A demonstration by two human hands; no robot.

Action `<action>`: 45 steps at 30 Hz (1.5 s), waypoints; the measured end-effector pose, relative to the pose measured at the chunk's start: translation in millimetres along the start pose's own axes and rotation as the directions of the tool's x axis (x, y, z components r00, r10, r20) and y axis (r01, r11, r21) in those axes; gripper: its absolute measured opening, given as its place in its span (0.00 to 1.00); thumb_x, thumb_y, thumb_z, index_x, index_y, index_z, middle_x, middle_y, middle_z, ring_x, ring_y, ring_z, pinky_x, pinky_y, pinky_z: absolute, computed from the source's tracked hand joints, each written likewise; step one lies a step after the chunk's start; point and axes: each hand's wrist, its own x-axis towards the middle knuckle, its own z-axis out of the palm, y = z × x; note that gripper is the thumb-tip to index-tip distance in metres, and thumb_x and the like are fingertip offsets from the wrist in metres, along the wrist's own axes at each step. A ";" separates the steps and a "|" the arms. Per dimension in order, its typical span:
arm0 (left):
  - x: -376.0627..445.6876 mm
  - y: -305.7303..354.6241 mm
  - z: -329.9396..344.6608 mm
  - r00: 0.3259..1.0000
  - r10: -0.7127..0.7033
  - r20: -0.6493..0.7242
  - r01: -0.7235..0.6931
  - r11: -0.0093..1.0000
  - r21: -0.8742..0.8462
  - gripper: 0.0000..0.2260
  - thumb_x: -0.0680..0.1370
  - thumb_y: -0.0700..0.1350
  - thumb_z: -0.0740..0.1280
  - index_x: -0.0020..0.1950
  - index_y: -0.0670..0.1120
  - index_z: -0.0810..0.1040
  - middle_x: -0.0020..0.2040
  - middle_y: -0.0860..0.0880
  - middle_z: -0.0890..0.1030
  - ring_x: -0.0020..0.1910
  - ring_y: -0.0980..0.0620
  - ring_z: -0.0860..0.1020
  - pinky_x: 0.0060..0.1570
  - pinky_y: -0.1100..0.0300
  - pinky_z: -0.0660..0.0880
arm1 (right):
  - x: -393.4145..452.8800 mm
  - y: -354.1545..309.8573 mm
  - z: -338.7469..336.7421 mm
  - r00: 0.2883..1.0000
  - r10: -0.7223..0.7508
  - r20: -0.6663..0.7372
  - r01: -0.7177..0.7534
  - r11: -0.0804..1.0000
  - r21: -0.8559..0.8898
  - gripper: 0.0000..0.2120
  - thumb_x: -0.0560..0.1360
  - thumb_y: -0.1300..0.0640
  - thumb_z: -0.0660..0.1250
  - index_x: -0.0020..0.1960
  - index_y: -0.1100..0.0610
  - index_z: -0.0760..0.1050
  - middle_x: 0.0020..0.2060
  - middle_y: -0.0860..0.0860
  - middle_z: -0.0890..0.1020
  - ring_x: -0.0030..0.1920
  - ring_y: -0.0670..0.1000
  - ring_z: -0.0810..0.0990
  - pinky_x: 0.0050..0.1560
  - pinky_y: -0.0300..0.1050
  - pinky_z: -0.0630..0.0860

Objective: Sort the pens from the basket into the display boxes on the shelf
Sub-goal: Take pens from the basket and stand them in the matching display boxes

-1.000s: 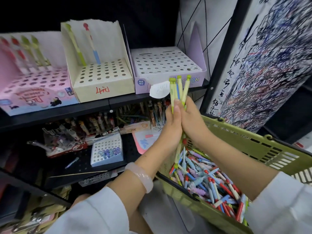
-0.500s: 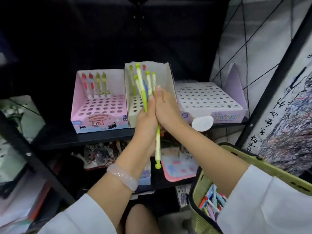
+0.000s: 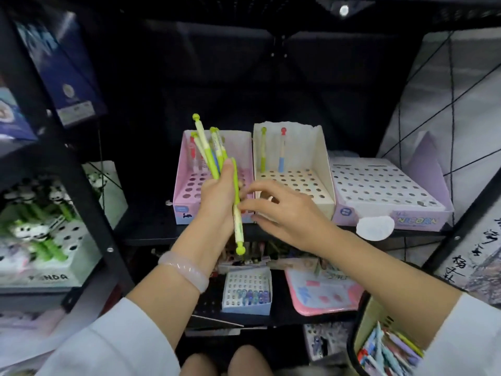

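My left hand (image 3: 217, 196) grips a bunch of green pens (image 3: 210, 150) upright in front of the pink display box (image 3: 187, 191). One green pen (image 3: 238, 221) hangs lower than the rest, its green cap pointing down. My right hand (image 3: 282, 210) pinches that pen at its middle with the fingertips. The cream display box (image 3: 322, 183) stands beside the pink one, with printed pens on its back wall. A lilac display box (image 3: 393, 213) stands at the right with its holes bare. The olive basket (image 3: 366, 318) with several coloured pens (image 3: 385, 351) shows at the bottom right.
All three boxes stand on a black shelf (image 3: 151, 232). Below are a small white box of pens (image 3: 246, 294) and a pink board (image 3: 322, 294). Panda pens (image 3: 40, 213) fill the left unit. A white oval label (image 3: 375, 227) hangs on the shelf edge.
The view has swung left and up. My hands have come apart: the left still grips the bunch, while the right now pinches the low-hanging pen from the side.
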 end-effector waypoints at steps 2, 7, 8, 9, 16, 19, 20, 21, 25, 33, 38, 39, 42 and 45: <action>0.9 1.4 -0.3 1.000 -0.017 0.011 0.017 1.000 -0.002 0.18 0.78 0.55 0.62 0.33 0.44 0.71 0.19 0.54 0.71 0.18 0.57 0.70 0.22 0.65 0.69 | 1.2 -3.2 2.4 0.997 -0.075 0.009 0.075 0.997 -0.029 0.10 0.74 0.60 0.65 0.53 0.58 0.80 0.54 0.57 0.80 0.50 0.52 0.78 0.37 0.44 0.79; 1.4 -1.8 0.7 0.997 -0.063 0.045 0.063 0.998 -0.002 0.17 0.79 0.54 0.61 0.34 0.44 0.73 0.22 0.52 0.72 0.23 0.55 0.73 0.29 0.61 0.72 | 5.7 -0.9 10.8 0.992 -0.127 -0.015 0.124 0.985 -0.121 0.11 0.69 0.68 0.70 0.51 0.62 0.81 0.51 0.58 0.82 0.45 0.57 0.81 0.33 0.51 0.79; 3.5 -3.0 -0.4 0.997 -0.059 0.050 0.059 0.998 0.012 0.17 0.79 0.53 0.61 0.36 0.44 0.73 0.24 0.50 0.73 0.25 0.53 0.73 0.30 0.59 0.71 | 6.9 1.4 11.0 0.991 -0.124 -0.054 0.118 0.988 -0.103 0.10 0.70 0.68 0.69 0.51 0.62 0.81 0.51 0.58 0.82 0.46 0.56 0.81 0.38 0.50 0.81; 5.8 -4.4 -1.8 0.997 -0.044 0.059 0.041 0.998 0.049 0.16 0.80 0.52 0.60 0.37 0.44 0.74 0.26 0.49 0.72 0.25 0.52 0.72 0.30 0.59 0.70 | 9.0 3.9 10.7 0.989 -0.089 -0.115 0.084 0.995 -0.049 0.10 0.72 0.67 0.67 0.51 0.63 0.80 0.50 0.58 0.82 0.47 0.56 0.82 0.43 0.49 0.81; 23.1 -6.1 -15.9 0.989 0.008 0.149 -0.035 0.984 0.176 0.09 0.80 0.48 0.59 0.43 0.46 0.71 0.22 0.53 0.70 0.19 0.57 0.66 0.18 0.64 0.62 | 48.4 67.0 -0.1 0.665 0.713 -0.223 -0.589 0.685 0.429 0.03 0.80 0.58 0.57 0.48 0.55 0.68 0.40 0.51 0.79 0.40 0.48 0.79 0.42 0.43 0.76; 26.2 -4.9 -19.5 0.981 -0.009 0.192 -0.025 0.985 0.172 0.09 0.80 0.48 0.59 0.45 0.45 0.71 0.24 0.53 0.70 0.20 0.57 0.65 0.19 0.63 0.62 | 59.9 93.9 2.7 0.598 0.779 -0.189 -0.706 0.623 0.336 0.05 0.81 0.58 0.56 0.49 0.59 0.68 0.42 0.57 0.80 0.40 0.55 0.79 0.42 0.39 0.72; 26.4 -4.5 -20.0 0.980 -0.010 0.199 -0.023 0.986 0.166 0.08 0.81 0.48 0.59 0.45 0.45 0.71 0.24 0.53 0.70 0.20 0.57 0.65 0.19 0.63 0.62 | 62.1 98.8 6.4 0.599 0.786 -0.155 -0.736 0.616 0.280 0.07 0.81 0.58 0.56 0.50 0.60 0.69 0.41 0.57 0.80 0.39 0.55 0.79 0.40 0.37 0.71; 26.3 -4.0 -20.4 0.979 -0.010 0.203 -0.023 0.987 0.159 0.08 0.81 0.47 0.58 0.44 0.46 0.70 0.24 0.53 0.70 0.20 0.57 0.65 0.19 0.63 0.61 | 63.3 101.8 10.4 0.603 0.789 -0.116 -0.757 0.612 0.226 0.08 0.81 0.58 0.55 0.51 0.61 0.70 0.40 0.57 0.79 0.37 0.54 0.78 0.37 0.35 0.70; 24.5 -2.9 -21.4 0.977 -0.007 0.211 -0.023 0.990 0.141 0.06 0.81 0.47 0.59 0.45 0.47 0.69 0.24 0.53 0.70 0.20 0.57 0.65 0.19 0.64 0.61 | 66.7 106.5 16.8 0.595 0.801 -0.071 -0.796 0.599 0.082 0.11 0.82 0.56 0.53 0.54 0.63 0.70 0.38 0.54 0.77 0.35 0.47 0.74 0.34 0.34 0.69; 21.9 -1.0 -20.8 0.981 -0.050 0.188 0.023 0.989 0.145 0.11 0.80 0.48 0.59 0.43 0.42 0.68 0.22 0.53 0.69 0.19 0.56 0.65 0.19 0.64 0.61 | 80.3 112.1 22.5 0.568 0.823 -0.019 -0.821 0.569 0.051 0.12 0.81 0.57 0.54 0.56 0.66 0.69 0.44 0.61 0.80 0.45 0.59 0.79 0.49 0.52 0.75; 18.8 0.9 -24.4 0.978 -0.047 0.203 0.018 0.990 0.141 0.12 0.80 0.48 0.60 0.41 0.42 0.68 0.23 0.53 0.69 0.19 0.56 0.65 0.19 0.64 0.61 | 79.0 118.0 42.3 0.555 0.830 0.058 -0.810 0.555 -0.189 0.15 0.81 0.59 0.54 0.64 0.67 0.65 0.45 0.61 0.77 0.47 0.60 0.78 0.38 0.44 0.65; 18.4 1.4 -25.5 0.977 -0.047 0.207 0.018 0.990 0.142 0.12 0.80 0.48 0.60 0.41 0.42 0.68 0.23 0.53 0.69 0.19 0.56 0.65 0.19 0.64 0.61 | 79.5 119.2 44.9 0.544 0.837 0.054 -0.810 0.541 -0.227 0.16 0.81 0.59 0.53 0.65 0.67 0.65 0.47 0.61 0.78 0.48 0.60 0.78 0.39 0.44 0.65; 17.5 2.9 -28.3 0.976 -0.050 0.214 0.020 0.990 0.140 0.12 0.80 0.48 0.60 0.42 0.42 0.69 0.22 0.53 0.69 0.19 0.56 0.65 0.18 0.66 0.62 | 82.1 120.9 52.8 0.482 0.875 0.050 -0.832 0.475 -0.286 0.12 0.80 0.59 0.55 0.54 0.64 0.74 0.48 0.59 0.80 0.47 0.58 0.78 0.39 0.44 0.66; 16.9 4.3 -31.7 0.977 -0.052 0.208 0.025 0.991 0.130 0.11 0.80 0.48 0.60 0.42 0.41 0.69 0.21 0.54 0.69 0.19 0.57 0.65 0.18 0.67 0.62 | 79.5 116.5 60.7 0.440 0.896 0.063 -0.834 0.434 -0.341 0.08 0.79 0.61 0.58 0.51 0.62 0.75 0.46 0.57 0.79 0.46 0.57 0.79 0.40 0.44 0.69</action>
